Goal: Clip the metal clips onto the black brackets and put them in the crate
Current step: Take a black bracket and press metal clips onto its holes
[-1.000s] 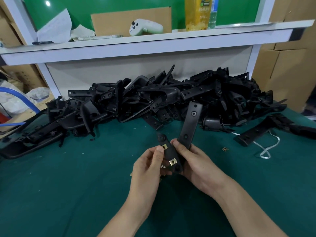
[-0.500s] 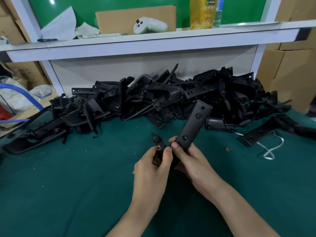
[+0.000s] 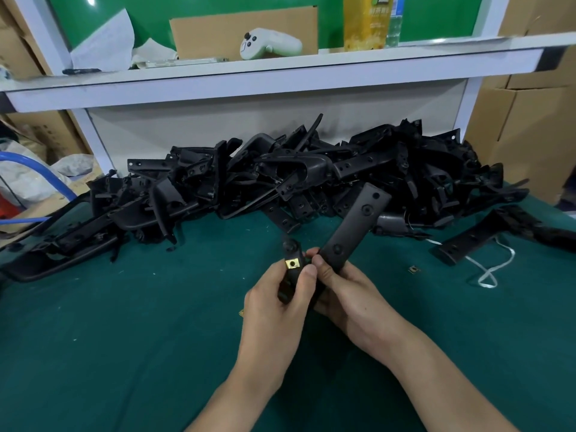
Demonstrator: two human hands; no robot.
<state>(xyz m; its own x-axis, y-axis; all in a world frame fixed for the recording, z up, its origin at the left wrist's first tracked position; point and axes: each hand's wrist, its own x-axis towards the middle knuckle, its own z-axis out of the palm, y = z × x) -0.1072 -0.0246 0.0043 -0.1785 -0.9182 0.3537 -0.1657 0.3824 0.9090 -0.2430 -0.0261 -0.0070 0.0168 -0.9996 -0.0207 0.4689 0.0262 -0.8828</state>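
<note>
Just above the green tabletop [image 3: 124,338], a black bracket [image 3: 355,226] is held in both hands. The left hand [image 3: 277,304] grips its short arm, thumb beside a brass clip [image 3: 292,263] on it. The right hand [image 3: 352,294] wraps around its long arm. Behind lies a pile of brackets [image 3: 280,176].

Even overhead light, edges warped
</note>
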